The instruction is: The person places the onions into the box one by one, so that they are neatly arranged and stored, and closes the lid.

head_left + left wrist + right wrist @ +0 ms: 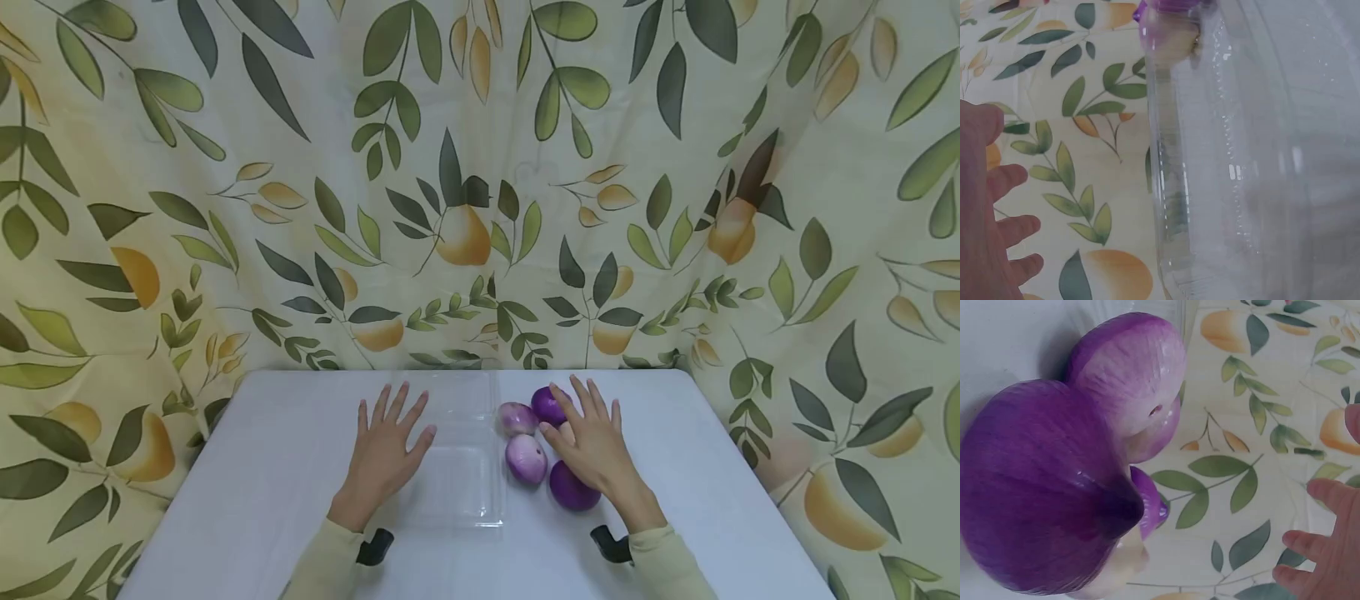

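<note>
My left hand (384,454) hovers with spread fingers over the left side of a clear plastic container (457,483), which has two shallow halves laid flat. Fingers spread too, my right hand (596,446) is above several onions to the right of the container. They include a dark purple onion (573,490), a paler purple one (527,460) and a whitish one partly hidden under the fingers. The right wrist view has the dark onion (1041,487) close up, with the right fingers (1307,547) apart from it. Neither hand holds anything.
A white table (285,433) carries everything. Behind and beside it hangs a cloth (480,167) printed with leaves and fruit. A black strap end (377,547) sticks out by the left wrist, and another (611,546) by the right wrist.
</note>
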Demonstrator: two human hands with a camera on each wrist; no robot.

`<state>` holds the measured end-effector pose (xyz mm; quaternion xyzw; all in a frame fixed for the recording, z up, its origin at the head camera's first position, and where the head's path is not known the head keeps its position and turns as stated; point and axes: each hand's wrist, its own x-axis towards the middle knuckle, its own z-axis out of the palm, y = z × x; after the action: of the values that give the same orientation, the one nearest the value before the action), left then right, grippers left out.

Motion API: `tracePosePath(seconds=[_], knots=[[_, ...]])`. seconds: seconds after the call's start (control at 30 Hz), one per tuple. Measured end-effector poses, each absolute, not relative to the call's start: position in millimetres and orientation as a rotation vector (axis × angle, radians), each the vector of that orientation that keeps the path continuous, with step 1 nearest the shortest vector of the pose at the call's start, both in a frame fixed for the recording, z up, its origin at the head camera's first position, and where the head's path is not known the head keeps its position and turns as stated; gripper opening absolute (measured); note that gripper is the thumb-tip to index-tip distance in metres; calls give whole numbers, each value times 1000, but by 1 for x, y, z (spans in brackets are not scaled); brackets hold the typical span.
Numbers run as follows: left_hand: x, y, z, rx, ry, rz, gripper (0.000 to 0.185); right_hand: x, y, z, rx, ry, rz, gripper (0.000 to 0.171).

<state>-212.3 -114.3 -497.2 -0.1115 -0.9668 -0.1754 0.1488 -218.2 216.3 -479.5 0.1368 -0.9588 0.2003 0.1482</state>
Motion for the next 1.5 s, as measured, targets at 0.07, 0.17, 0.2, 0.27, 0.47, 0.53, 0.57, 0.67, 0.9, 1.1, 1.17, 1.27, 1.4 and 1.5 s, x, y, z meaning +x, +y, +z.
tracePosePath(seconds=[0.07,0.17,0.2,0.27,0.47,0.53,0.57,0.67,0.9,1.1,1.17,1.27,1.4,1.5], knots=[[-211,-118,-499,-312,-2784,-513,57,-216,217,-481,387,-2751,589,65],[-210,-121,-501,-307,-2784,-522,57,-214,219,-485,375,-2727,616,64],[-210,-122,-502,-305,-2781,-525,56,-213,220,-486,373,-2718,630,64],[-210,-124,-502,-299,-2773,-519,56,-212,221,-490,370,-2705,652,64],[-208,-129,-504,-282,-2749,-564,53,-209,225,-503,359,-2683,693,65],[-207,-130,-504,-277,-2745,-579,52,-209,225,-505,360,-2667,707,64],[-206,-131,-505,-274,-2739,-584,52,-209,225,-507,364,-2654,712,64],[-205,-133,-506,-269,-2715,-604,51,-209,224,-508,373,-2619,741,62],[-201,-135,-509,-261,-2668,-656,48,-206,227,-511,358,-2567,856,59],[-200,-139,-510,-262,-2620,-722,46,-201,230,-508,291,-2559,982,59],[-200,-140,-512,-252,-2620,-748,46,-200,230,-508,261,-2574,1004,59],[-200,-143,-514,-231,-2608,-797,44,-197,231,-509,226,-2590,1039,58],[-200,-149,-518,-197,-2584,-848,41,-196,230,-511,199,-2589,1085,58],[-199,-154,-521,-160,-2575,-882,41,-195,229,-513,183,-2582,1121,59]])
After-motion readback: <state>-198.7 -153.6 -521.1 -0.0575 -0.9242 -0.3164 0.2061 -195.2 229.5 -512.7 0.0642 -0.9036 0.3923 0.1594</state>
